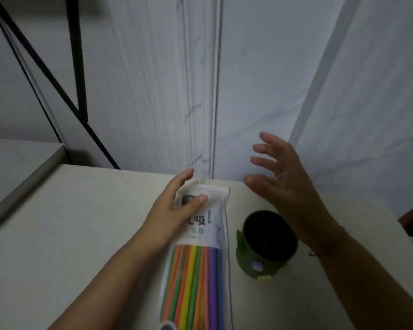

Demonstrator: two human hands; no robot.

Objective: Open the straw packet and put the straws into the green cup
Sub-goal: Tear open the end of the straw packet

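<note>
straw packet [200, 246]: long axis runs near-to-far over the worktop [81, 234], sealed top at the far end
left hand [174, 210]: pinches that top
right hand [284, 182]: spread, empty, just right of the top, above the green cup [265, 246]

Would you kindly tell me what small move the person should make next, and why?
Probably bring the open right hand across to pinch the top right corner of the straw packet. The left hand grips the packet's top left, the top looks sealed with the straws inside, and the right hand holds nothing, hovering near the green cup.
</note>
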